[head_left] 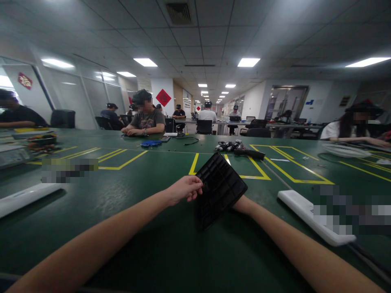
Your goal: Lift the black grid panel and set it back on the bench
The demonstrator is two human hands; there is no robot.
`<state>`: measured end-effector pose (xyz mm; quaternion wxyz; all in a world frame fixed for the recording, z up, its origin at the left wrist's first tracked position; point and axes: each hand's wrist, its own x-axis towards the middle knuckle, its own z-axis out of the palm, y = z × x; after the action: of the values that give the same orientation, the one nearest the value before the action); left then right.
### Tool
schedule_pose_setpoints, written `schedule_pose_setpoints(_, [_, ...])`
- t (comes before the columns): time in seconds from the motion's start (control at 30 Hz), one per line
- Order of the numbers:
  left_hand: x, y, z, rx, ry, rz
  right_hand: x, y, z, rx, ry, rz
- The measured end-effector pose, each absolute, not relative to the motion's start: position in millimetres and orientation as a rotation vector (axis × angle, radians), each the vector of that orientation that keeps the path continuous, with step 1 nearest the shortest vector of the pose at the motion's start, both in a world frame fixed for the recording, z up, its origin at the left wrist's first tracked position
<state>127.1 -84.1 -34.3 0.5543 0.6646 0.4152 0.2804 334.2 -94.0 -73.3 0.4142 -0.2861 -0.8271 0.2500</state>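
A black plastic tray point(220, 188) with a grid of compartments is held up at a tilt above the green table. My right hand point(243, 204) supports it from behind at its right side; the tray covers most of those fingers. At the tray's left edge is my left hand point(187, 189), its thumb and fingertips pinched together and the other fingers curled. Whatever lies between those fingertips is too small or dark to make out. The compartments look dark, and their contents cannot be told.
Yellow tape outlines point(256, 178) mark the green table point(137, 228). White power strips lie at right point(314, 217) and left point(27, 198). Farther back are a bundle of dark cables and metal parts point(229, 145) and a blue item point(151, 143). Several people sit around the room.
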Motion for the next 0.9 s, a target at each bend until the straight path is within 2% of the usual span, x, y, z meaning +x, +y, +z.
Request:
schedule_pose_setpoints(0.43, [139.3,-74.5,-48.5,1.784,1.016,0.734,337.6,-93.1,-75.1,-0.692,-2.173,0.434])
schedule_pose_setpoints(0.9, [147.0,-78.9,-46.4,1.683,1.033,0.796,335.2,-97.2,-67.5,-0.692,-2.148,0.542])
